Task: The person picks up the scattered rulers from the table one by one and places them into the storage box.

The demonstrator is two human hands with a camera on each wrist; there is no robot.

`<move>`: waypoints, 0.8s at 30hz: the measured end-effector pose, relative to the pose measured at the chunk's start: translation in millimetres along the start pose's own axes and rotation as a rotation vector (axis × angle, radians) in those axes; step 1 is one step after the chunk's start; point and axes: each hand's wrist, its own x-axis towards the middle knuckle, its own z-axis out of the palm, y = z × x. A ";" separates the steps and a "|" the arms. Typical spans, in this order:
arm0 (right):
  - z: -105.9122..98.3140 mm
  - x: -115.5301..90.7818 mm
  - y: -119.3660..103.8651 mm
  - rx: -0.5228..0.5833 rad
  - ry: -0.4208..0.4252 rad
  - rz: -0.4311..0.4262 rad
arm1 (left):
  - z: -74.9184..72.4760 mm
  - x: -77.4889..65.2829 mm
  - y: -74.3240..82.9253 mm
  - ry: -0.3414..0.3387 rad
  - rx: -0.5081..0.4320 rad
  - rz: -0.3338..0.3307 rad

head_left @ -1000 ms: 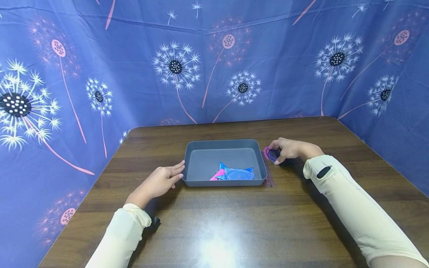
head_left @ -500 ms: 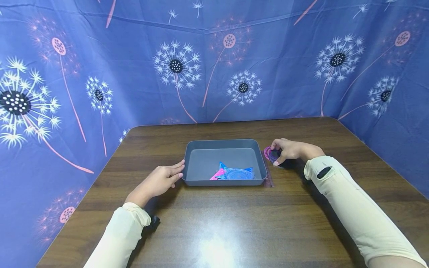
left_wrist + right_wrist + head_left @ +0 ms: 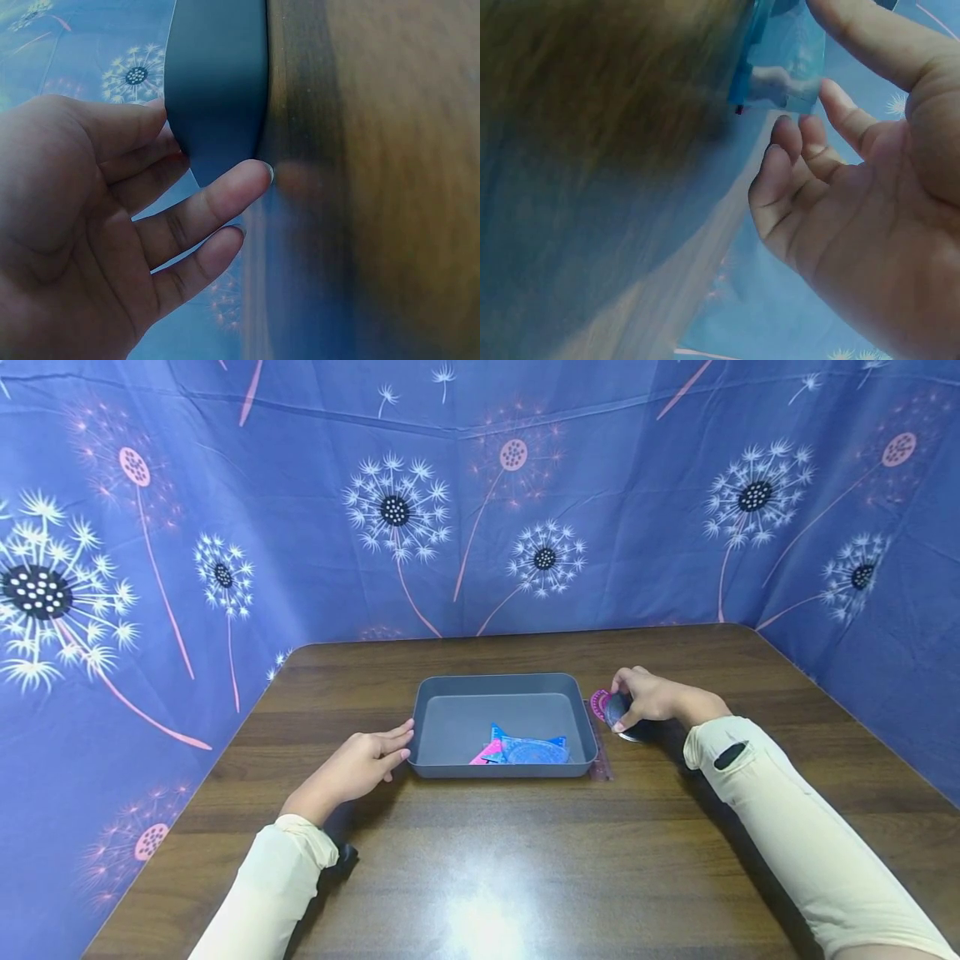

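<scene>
My left hand (image 3: 365, 766) touches the left wall of a grey rectangular tray (image 3: 495, 771) with straight fingers. In the left wrist view its fingertips (image 3: 255, 176) lie at the tray's corner. Inside the tray are a blue translucent protractor (image 3: 534, 752), a blue set square (image 3: 496, 732) and a pink pointed piece (image 3: 489, 750). Right of the tray, my right hand (image 3: 651, 696) pinches a clear plastic piece (image 3: 784, 67) between thumb and fingers, tilted up from the table. A pink piece with a curved, marked edge (image 3: 599, 702) shows beside it. The clear piece's kind I cannot tell.
A dark translucent purple strip (image 3: 602, 766) lies along the tray's right side, partly hidden by it. The brown wooden table (image 3: 450, 843) ends at a blue dandelion-print cloth (image 3: 465, 527) behind and at both sides.
My right hand has shifted slightly right, and the clear piece in its fingers shows more upright and less purple. More of the pink curved piece shows. The left hand and tray stay in place.
</scene>
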 end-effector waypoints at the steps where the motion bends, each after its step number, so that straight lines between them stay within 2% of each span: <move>1: 0.4 -0.1 -1.1 0.001 0.007 0.001 | -0.3 -0.2 0.3 0.000 0.000 -0.002; 8: 1.9 -9.0 -5.5 0.033 0.037 -0.029 | -0.2 -0.8 2.7 -0.004 -0.005 0.001; 15: -2.0 -21.4 -7.8 0.001 0.052 0.014 | -0.1 -1.1 3.3 0.005 -0.010 0.003; 24: -19.7 -36.9 -18.1 -0.009 0.172 -0.033 | -0.7 -1.9 4.2 0.008 -0.007 0.000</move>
